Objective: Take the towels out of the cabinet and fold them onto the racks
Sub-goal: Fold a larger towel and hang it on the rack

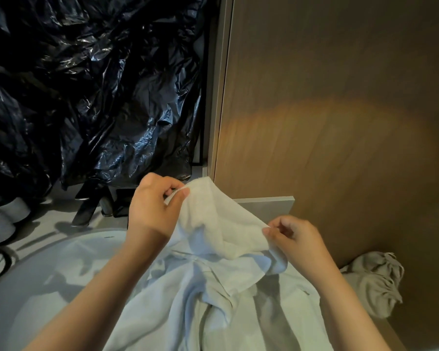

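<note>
From the head camera, both of the person's bare forearms reached forward into the lower middle of the view. The left hand [153, 206] had its fingers curled and pinched the top corner of a white towel [213, 224] between thumb and forefinger. The right hand [293, 239], lower and to the right, also had curled fingers and pinched the same top edge between thumb and fingertips. The towel was stretched between the two hands, sloping down from the left grip to the right one. It was held in the air in front of the person, with its lower part sagging in folds.

Below it, more pale cloth [213, 300] hung in loose folds between the arms (whether this belonged to the same towel could not be told).

Crumpled black plastic bags [86, 84] filled the upper left. A brown wooden panel [340, 110] took up the right side, with a warm patch of light across it. A grey ledge [264, 203] lay at the foot of the panel, just behind the towel.

A bunched grey cloth [375, 282] lay at the lower right, against the panel and apart from the hands. A round white surface [48, 262] curved under the left forearm. Beyond it, black stand legs [86, 209] stood on the floor.
</note>
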Demonstrator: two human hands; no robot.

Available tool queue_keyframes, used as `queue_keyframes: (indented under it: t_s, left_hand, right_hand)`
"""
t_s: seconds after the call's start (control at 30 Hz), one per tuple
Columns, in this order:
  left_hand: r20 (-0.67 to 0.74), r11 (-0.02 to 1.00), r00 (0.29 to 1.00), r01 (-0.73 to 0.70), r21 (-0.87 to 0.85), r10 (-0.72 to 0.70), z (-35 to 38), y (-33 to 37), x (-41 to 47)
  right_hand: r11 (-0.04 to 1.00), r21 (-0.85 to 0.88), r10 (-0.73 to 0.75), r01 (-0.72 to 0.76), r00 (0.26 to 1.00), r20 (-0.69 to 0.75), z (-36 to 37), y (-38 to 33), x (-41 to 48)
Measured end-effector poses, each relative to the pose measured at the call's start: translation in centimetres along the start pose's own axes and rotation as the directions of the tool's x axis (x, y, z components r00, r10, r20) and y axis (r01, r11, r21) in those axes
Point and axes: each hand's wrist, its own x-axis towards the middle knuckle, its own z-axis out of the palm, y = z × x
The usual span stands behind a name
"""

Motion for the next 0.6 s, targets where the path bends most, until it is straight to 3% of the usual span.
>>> queue_keyframes:
  t_s: [0.1, 0.17, 0.3, 0.37, 0.47, 0.6]
  left_hand:
    - [-0.011, 1.000, 1.000, -0.029, 0.010, 0.029, 0.4, 0.2, -0.7]
    - [-0.001, 0.997, 1.000, -0.020, -0.078, 0.020, 0.5, 0.4, -1.0]
    - [0.291, 0.932, 0.953, 0.180, -0.313, -0.086, 1.4, 0.9, -2.1]
    - [0.357, 0.932, 0.924, 0.243, -0.270, -0.138, 2.5, 1.0, -3.4]
    - [0.288, 0.927, 0.908, 0.351, -0.131, -0.303, 4.2, 0.6, -5.2]
    - [0.386, 0.955, 0.885, 0.294, -0.027, -0.261, 5.8, 0.4, -7.6]
  right_hand:
    - [0.998, 0.052, -0.030, 0.031, 0.999, -0.014, -0.2, 0.1, -0.4]
    - [0.993, 0.098, -0.058, 0.064, 0.996, -0.066, -0.2, 0.0, -0.6]
    - [0.978, 0.187, -0.072, 0.097, 0.989, -0.133, -0.1, -0.5, -0.4]
    - [0.976, 0.196, -0.069, 0.093, 0.990, -0.126, 0.1, -0.5, -0.3]
    - [0.968, 0.243, -0.038, 0.061, 0.994, -0.099, 0.3, -0.2, -0.3]
    - [0.959, 0.280, -0.016, 0.039, 0.996, -0.083, 0.2, 0.5, -0.6]
